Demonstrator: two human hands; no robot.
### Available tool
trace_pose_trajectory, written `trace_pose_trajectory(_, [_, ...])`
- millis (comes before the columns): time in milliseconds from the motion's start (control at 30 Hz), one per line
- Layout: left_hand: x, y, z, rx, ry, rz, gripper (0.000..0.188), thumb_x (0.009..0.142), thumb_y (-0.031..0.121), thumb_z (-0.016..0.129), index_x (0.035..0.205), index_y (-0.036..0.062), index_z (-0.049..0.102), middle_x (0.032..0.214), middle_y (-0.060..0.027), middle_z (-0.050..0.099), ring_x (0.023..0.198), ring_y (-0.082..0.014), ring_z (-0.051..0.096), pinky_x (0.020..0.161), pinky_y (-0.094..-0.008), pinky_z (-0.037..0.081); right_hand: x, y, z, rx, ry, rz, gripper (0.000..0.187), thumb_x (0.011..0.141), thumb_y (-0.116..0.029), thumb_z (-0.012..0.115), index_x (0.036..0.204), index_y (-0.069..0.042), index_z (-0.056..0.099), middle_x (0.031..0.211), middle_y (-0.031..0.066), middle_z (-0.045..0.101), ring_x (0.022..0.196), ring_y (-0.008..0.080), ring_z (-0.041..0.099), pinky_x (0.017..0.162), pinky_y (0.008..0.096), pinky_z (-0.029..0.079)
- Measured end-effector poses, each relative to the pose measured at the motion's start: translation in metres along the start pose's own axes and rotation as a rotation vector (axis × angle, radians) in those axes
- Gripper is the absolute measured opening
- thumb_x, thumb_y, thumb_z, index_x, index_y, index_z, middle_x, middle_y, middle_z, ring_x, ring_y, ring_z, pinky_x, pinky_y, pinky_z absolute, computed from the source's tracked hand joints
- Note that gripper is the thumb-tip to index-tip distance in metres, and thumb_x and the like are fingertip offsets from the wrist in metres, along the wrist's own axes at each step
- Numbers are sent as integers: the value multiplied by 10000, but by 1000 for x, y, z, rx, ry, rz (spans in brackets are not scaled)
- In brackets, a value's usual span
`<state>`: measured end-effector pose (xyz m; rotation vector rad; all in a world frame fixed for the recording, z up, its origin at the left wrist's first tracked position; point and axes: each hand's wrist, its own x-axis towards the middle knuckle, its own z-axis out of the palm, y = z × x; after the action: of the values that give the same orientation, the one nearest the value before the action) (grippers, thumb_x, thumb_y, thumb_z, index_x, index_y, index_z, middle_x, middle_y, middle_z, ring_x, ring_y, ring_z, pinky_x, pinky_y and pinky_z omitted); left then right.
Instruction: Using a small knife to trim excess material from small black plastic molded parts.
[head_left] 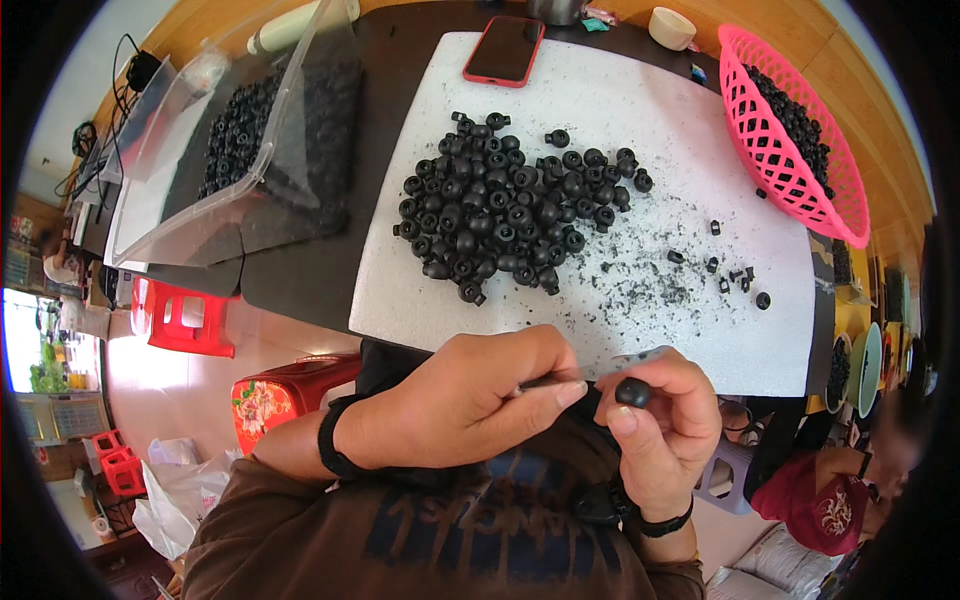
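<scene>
Brown shirt (290, 525) of the person is nearest to the camera, w/ dark blue print on the chest. Just above it, the two hands are near each other, approx. at the front edge of a white board (420, 312). L hand (465, 400) is clamped on a thin tool (630, 359), pinched btwn thumb and bent index finger; the tool looks like a narrow blade, and its greyish end reaches toward R hand (665, 425). R hand is closed w/ its fingertips on one black round part (632, 392), held in the air. Whether the blade touches this part, one cannot tell. Each wrist wears a black band (336, 440).

On the board, L of its middle, lies a big pile (480, 205) of similar black parts. To the R are small black scraps (645, 285), incl. fine crumbs and some larger bits. A phone (503, 50) w/ red edge lies at the far edge of the board. Dark table (310, 285) carries the board, also a clear plastic bin (225, 190) on the L w/ many black parts inside. Pink basket (733, 105), far R, holds more of them. Red stool (300, 392) stands below, L side.
</scene>
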<state>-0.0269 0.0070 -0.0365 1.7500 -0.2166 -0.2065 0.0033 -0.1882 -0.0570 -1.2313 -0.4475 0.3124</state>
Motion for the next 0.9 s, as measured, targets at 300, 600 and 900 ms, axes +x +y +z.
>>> trace_pose_trajectory(300, [5, 0, 11, 382, 84, 232, 123, 763, 96, 670, 823, 57, 570, 681, -83, 571, 589, -273, 587, 510, -340, 459, -1, 0, 13, 83, 194, 52, 296, 742, -52, 727, 878, -18, 466, 790, 134, 588, 725, 189, 568, 686, 300, 466])
trace_pose_trajectory(600, [6, -3, 15, 456, 119, 297, 157, 754, 126, 693, 790, 62, 555, 663, -77, 556, 557, -268, 580, 472, -349, 445, -8, 7, -4, 76, -14, 4, 309, 776, -9, 691, 998, -7, 477, 991, 143, 562, 889, 171, 548, 799, 284, 441])
trace_pose_trajectory(900, [10, -9, 16, 619, 100, 148, 165, 745, 106, 669, 837, 55, 542, 684, -88, 571, 615, -293, 597, 524, -355, 470, 11, -17, -1, -144, -471, -162, 178, 694, -51, 732, 797, -34, 588, 816, 101, 612, 759, 243, 596, 712, 353, 475])
